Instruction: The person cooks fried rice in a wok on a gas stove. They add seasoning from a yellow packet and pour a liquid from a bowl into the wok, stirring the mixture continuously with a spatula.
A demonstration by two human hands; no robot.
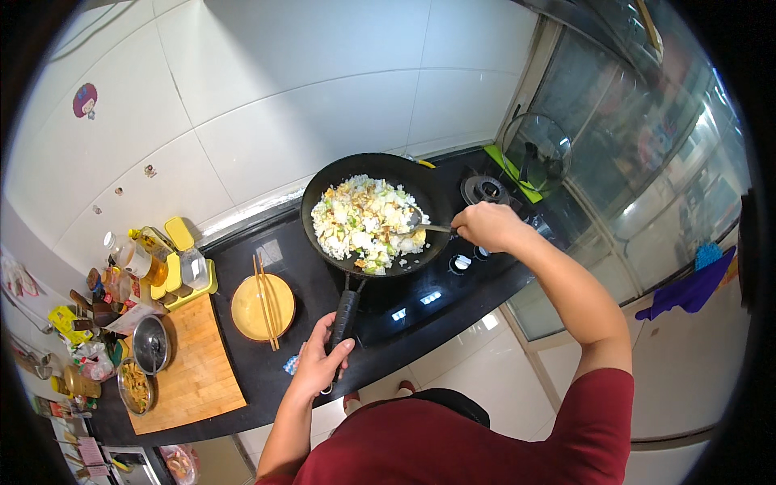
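A black wok [319,179] sits on the stove, filled with fried rice [364,222] mixed with yellow egg and green bits. My left hand [321,357] is closed around the wok's black handle [346,315], thumb lying along it. In my right hand [491,226] is a metal spatula [437,228], gripped from above on the wok's right side. The spatula's head reaches into the rice and is partly buried, so its exact shape is hard to see.
Left of the wok stands a yellow bowl [242,311] with chopsticks [264,299] across it. A cutting board [198,364] bears a metal bowl [152,343] and a dish of food [136,386]. Bottles [133,259] line the wall. A glass lid [540,145] leans behind the second burner [485,190].
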